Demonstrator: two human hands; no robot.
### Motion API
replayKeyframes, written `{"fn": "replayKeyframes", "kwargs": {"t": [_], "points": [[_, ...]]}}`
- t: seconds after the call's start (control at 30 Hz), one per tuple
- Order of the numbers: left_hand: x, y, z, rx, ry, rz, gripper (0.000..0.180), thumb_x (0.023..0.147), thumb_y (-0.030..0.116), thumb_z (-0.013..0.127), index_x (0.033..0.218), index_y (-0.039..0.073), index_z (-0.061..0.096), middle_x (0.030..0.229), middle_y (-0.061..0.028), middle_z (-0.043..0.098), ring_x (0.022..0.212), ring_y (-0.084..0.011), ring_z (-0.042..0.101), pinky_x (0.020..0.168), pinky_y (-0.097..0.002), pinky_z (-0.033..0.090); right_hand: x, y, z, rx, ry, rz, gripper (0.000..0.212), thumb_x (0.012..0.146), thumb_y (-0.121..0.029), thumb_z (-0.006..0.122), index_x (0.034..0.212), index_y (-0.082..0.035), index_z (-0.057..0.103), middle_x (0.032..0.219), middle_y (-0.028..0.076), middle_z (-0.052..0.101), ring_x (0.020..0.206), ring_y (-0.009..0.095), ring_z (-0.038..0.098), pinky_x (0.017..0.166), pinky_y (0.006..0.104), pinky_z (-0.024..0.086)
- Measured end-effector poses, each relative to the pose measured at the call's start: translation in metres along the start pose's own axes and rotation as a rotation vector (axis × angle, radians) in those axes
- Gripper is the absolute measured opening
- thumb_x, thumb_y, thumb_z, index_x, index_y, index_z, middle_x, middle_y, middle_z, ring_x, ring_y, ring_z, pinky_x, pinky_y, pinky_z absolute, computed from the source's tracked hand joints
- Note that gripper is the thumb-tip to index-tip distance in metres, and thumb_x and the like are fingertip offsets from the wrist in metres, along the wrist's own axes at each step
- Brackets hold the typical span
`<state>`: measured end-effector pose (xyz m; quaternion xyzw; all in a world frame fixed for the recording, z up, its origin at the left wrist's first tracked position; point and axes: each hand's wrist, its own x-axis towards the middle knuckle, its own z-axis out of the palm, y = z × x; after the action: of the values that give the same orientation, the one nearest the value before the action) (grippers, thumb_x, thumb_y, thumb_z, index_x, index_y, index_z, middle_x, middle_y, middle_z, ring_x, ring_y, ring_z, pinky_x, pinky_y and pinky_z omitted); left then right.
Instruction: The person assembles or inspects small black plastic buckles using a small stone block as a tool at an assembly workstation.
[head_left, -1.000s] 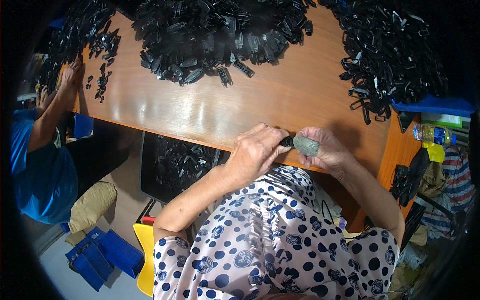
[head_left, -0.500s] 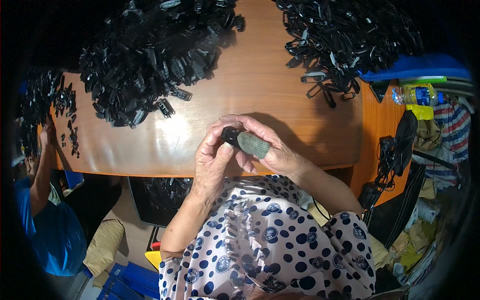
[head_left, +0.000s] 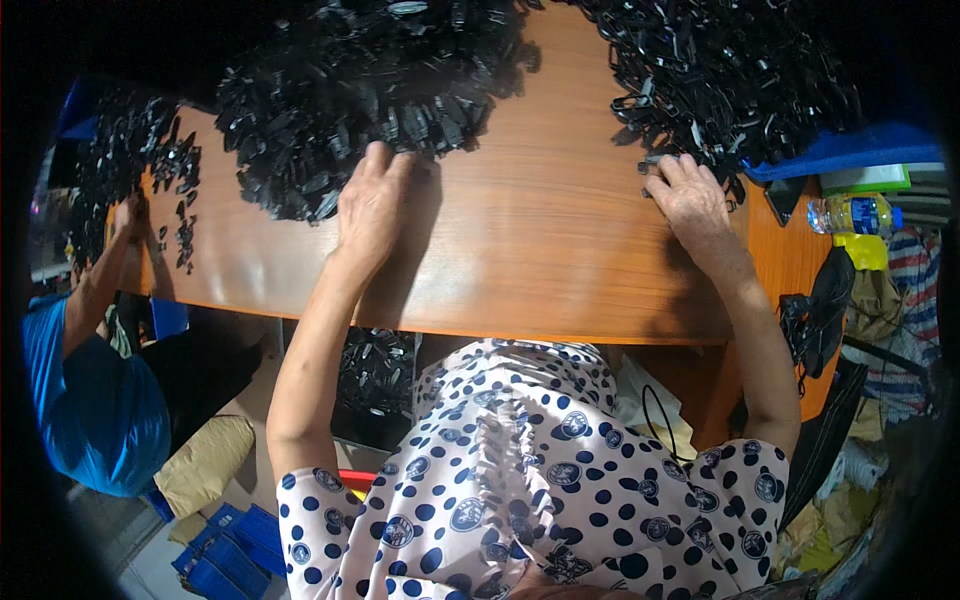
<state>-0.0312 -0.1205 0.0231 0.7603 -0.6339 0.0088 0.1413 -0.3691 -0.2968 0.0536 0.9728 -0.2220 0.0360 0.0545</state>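
Observation:
My left hand [head_left: 372, 208] reaches to the front right edge of a large heap of small black plastic parts [head_left: 340, 110]. Its fingers bend down at the heap and their tips are hidden, so whether they grip a part does not show. Farther right, my right hand [head_left: 692, 205] rests palm down at the near edge of a second heap of black frame-like pieces [head_left: 730, 80]. Its fingers are bent and apart, touching loose pieces; nothing shows held in them.
A wooden table [head_left: 540, 250] lies under both heaps. At the right are a plastic bottle [head_left: 855, 215], a dark phone-like slab [head_left: 785, 200] and black cables [head_left: 800, 320]. A bin of black parts [head_left: 375, 375] sits below the table edge. At the left a person in blue [head_left: 100, 400] handles parts.
My hands were together over the table's near edge around a black piece. They have parted and moved forward, one to each heap. That piece is out of sight, and the view has shifted.

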Motion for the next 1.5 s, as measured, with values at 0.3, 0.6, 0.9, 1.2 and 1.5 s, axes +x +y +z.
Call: {"fn": "replayKeyframes", "kwargs": {"t": [0.3, 0.6, 0.9, 1.2, 1.5], "points": [[-0.033, 0.037, -0.003, -0.921, 0.048, -0.222, 0.022, 0.087, 0.011, 0.068, 0.105, 0.001, 0.06, 0.088, -0.0038, 0.065, 0.082, -0.0102, 0.059, 0.074, -0.0259, 0.048, 0.02, -0.079, -0.016, 1.428, 0.019, 0.277, 0.035, 0.085, 0.006, 0.058, 0.118, -0.001, 0.047, 0.108, 0.009, 0.056, 0.097, 0.017, 0.058, 0.087, 0.0305, 0.049], [-0.087, 0.083, -0.016, -1.202, 0.077, -0.126, 0.023, 0.085, 0.011, 0.069, 0.105, 0.002, 0.062, 0.083, -0.0029, 0.064, 0.077, -0.0101, 0.06, 0.072, -0.0247, 0.049, 0.013, -0.142, -0.041, 1.725, -0.052, 0.106, 0.026, 0.088, -0.001, 0.064, 0.11, 0.001, 0.051, 0.102, 0.008, 0.057, 0.097, 0.012, 0.059, 0.085, 0.0275, 0.05], [-0.099, 0.096, -0.032, -1.15, 0.051, -0.092, 0.023, 0.084, 0.01, 0.071, 0.103, 0.001, 0.063, 0.087, -0.0038, 0.065, 0.079, -0.0103, 0.06, 0.072, -0.0241, 0.049, 0.004, -0.143, -0.039, 1.888, -0.07, 0.073, 0.025, 0.085, -0.002, 0.068, 0.105, 0.0, 0.053, 0.1, 0.006, 0.057, 0.095, 0.01, 0.056, 0.085, 0.025, 0.046], [-0.095, 0.103, -0.033, -1.007, 0.015, 0.004, 0.024, 0.083, 0.007, 0.068, 0.106, 0.002, 0.063, 0.086, -0.0115, 0.065, 0.077, -0.024, 0.064, 0.067, -0.0322, 0.051, 0.002, -0.139, -0.041, 2.08, -0.318, 0.326, 0.029, 0.082, -0.001, 0.069, 0.104, -0.004, 0.051, 0.096, 0.007, 0.059, 0.079, 0.006, 0.057, 0.055, 0.0154, 0.048], [-0.086, 0.099, -0.024, -0.99, 0.068, 0.079, 0.024, 0.08, 0.008, 0.068, 0.103, 0.002, 0.063, 0.088, -0.0117, 0.064, 0.079, -0.025, 0.064, 0.067, -0.0342, 0.052, 0.012, -0.134, -0.044, 1.993, -0.5, 0.465, 0.02, 0.087, -0.001, 0.063, 0.102, -0.003, 0.05, 0.089, 0.006, 0.06, 0.073, 0.007, 0.058, 0.051, 0.0151, 0.045]]}}
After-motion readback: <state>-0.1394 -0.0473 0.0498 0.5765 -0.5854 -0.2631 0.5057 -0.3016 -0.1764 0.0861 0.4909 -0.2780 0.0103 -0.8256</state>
